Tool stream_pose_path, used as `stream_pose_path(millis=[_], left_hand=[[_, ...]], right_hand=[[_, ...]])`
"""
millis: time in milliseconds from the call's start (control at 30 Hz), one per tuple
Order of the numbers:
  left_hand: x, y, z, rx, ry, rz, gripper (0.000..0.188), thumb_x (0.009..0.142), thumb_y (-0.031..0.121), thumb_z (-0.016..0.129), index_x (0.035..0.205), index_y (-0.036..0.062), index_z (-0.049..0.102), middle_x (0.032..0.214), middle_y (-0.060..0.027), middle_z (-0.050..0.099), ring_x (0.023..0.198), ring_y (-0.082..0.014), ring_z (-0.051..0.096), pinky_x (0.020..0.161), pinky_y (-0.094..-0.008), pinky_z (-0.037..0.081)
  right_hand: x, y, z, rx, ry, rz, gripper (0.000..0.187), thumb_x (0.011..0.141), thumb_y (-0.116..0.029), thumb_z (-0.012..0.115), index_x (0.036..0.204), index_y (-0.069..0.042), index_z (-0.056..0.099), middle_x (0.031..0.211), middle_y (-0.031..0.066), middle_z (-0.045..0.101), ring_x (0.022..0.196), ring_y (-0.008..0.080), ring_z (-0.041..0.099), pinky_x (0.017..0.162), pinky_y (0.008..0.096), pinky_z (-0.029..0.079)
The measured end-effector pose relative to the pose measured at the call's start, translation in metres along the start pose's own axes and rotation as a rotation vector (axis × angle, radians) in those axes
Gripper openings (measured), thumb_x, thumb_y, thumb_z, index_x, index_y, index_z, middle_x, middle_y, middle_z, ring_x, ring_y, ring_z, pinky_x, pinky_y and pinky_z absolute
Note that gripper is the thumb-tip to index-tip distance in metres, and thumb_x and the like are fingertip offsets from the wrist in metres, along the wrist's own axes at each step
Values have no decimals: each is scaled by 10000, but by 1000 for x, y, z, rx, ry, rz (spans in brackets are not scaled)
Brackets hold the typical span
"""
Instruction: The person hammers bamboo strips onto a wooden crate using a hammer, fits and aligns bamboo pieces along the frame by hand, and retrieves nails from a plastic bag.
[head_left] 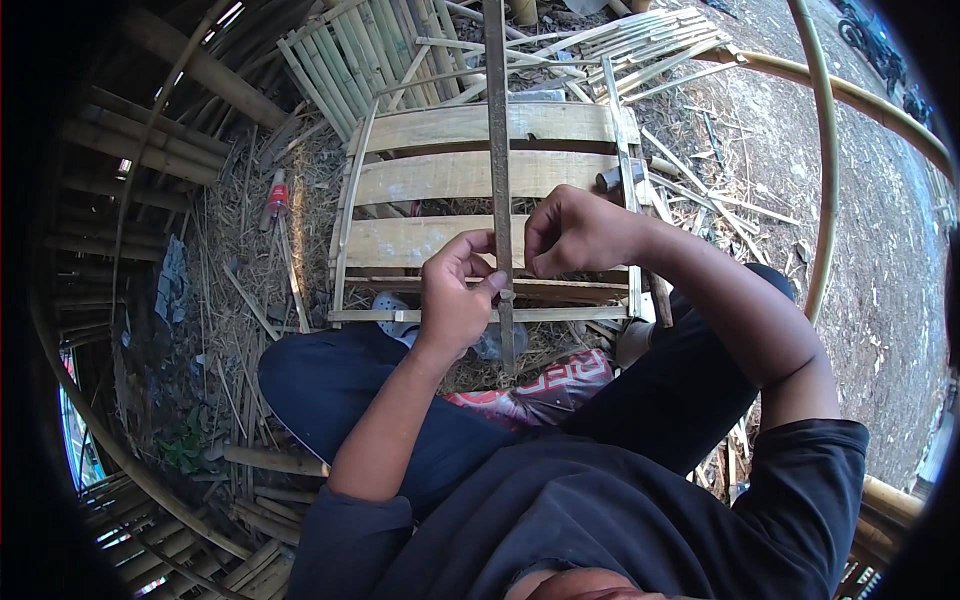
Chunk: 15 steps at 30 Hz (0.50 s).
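A long, narrow dark strip (498, 130), which could be wood or bamboo, runs from the top edge down to my lap. My left hand (455, 295) is closed at its left side, thumb laid against it and fingertips partly hidden behind it. Just right of the strip, my right hand (580, 235) is curled with thumb and forefinger pinched together; anything between them is too small to make out. Under both hands is a low bench of pale wooden planks (430, 178), with a frame of thin bamboo strips (352, 215) lying on it.
A hammer (612, 180) rests at the bench's right side. Left of it, a red bottle (278, 195) stands on ground littered with shavings. Bamboo slat panels (350, 60) lie beyond the bench. A curved bamboo pole (826, 150) rises on the right. Printed cloth (550, 392) lies between my legs.
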<state>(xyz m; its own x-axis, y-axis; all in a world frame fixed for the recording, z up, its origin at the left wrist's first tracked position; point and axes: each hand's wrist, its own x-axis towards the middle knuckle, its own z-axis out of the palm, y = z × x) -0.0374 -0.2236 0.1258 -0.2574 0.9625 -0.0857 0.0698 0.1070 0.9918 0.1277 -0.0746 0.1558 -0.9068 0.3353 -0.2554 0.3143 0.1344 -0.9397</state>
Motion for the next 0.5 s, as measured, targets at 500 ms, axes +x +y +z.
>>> stream_pose_path(millis=[500], left_hand=[[13, 17, -38, -313, 250, -28, 420, 898, -152, 523, 1298, -24, 531, 1007, -88, 648, 768, -87, 647, 728, -289, 644]], right_hand=[[-2, 17, -18, -394, -330, -164, 152, 751, -145, 746, 827, -14, 762, 775, 97, 744, 693, 173, 705, 651, 323, 550]])
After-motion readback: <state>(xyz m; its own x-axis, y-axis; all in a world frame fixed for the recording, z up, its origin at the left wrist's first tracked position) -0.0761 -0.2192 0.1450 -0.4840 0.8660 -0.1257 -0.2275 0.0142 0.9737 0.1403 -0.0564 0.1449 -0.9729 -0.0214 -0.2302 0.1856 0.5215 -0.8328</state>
